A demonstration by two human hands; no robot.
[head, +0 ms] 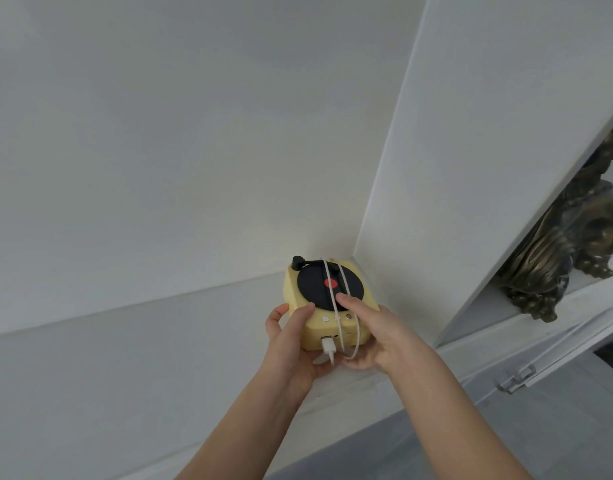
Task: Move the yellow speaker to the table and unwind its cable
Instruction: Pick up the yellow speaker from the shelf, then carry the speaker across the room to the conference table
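Observation:
The yellow speaker (319, 327), shaped like a small record player with a black disc and red centre, sits in the right corner of a white shelf (142, 341). A white cable (339, 306) is wound over its top and front, and its white plug hangs at the front. My left hand (291, 344) grips the speaker's left front side, thumb on top. My right hand (377, 334) holds the right front side, with one finger on the black disc and the fingers under the front edge.
A white vertical panel (471, 150) stands just right of the speaker. Beyond it, a dark bronze ornament (568, 244) sits in the neighbouring compartment. A metal hinge (514, 377) is on the shelf's front edge at lower right.

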